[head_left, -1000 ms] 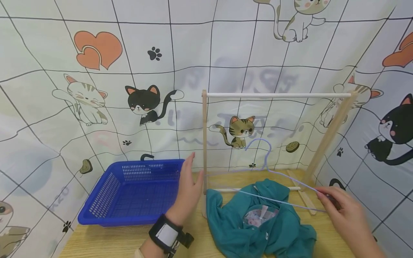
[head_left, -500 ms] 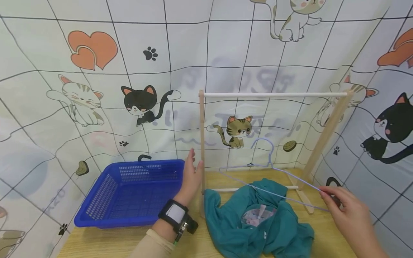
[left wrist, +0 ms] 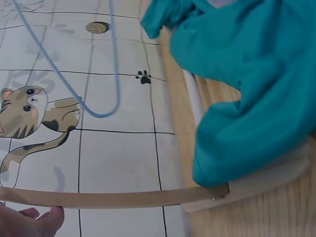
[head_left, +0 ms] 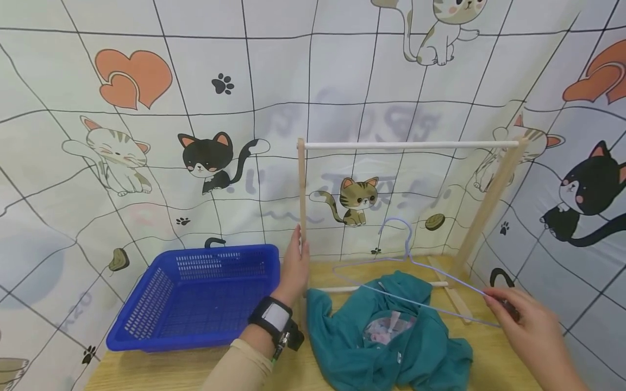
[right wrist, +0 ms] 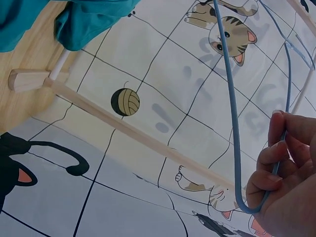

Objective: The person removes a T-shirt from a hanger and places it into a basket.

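Observation:
A thin light-blue clothes hanger is held up over a crumpled teal garment; its hook points upward. My right hand grips the hanger by its right end, with fingers curled round the wire in the right wrist view. At the left post of a small wooden drying rack, my left hand has its fingers fairly straight, right at the wood. The left wrist view shows only its fingertips beside the post. The garment lies bunched on the table, over the rack's lower bar, with a printed patch showing in its middle.
A blue plastic basket stands on the wooden table left of my left hand. The rack's white top rail spans above the garment, with its right post slanting near my right hand. A cat-patterned sheet hangs behind.
My left hand has moved in against the rack's left post. The hanger shifted slightly, still in my right hand. The whole view has slid a little, while the garment stays put.

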The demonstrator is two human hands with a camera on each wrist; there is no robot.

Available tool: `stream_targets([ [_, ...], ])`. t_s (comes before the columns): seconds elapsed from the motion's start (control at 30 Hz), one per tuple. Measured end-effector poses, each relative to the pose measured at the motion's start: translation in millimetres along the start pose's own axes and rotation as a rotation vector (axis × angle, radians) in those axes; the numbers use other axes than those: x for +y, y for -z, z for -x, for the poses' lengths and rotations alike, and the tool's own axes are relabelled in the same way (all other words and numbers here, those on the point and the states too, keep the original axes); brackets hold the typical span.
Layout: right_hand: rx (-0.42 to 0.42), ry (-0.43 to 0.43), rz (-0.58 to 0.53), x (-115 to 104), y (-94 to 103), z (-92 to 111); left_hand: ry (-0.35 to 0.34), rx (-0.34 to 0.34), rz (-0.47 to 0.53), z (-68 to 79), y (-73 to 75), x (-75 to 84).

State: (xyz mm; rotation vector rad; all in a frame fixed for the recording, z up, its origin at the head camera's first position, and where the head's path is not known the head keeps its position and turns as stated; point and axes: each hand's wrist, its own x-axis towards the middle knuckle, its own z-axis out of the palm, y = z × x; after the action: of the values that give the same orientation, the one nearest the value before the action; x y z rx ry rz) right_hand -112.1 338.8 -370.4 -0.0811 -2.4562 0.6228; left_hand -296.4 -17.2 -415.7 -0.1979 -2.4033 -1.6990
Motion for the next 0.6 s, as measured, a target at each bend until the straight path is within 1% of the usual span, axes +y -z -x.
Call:
stream_targets([
  [0.2,-0.013,-0.009,0.004,2,-1.2,1,0.011,0.032,-0.064,-2.8,-2.2,-6.8],
  [0.43,-0.007,0.002,-0.001,3,-4.1,2,-0.027,0.014,-0.051,-2.8,0.2,-14.6],
  [0.6,0.003,0.020,-0.020,3,-7.6,2,-0.006,0.007,-0.056,-2.2,2.1,-15.7],
])
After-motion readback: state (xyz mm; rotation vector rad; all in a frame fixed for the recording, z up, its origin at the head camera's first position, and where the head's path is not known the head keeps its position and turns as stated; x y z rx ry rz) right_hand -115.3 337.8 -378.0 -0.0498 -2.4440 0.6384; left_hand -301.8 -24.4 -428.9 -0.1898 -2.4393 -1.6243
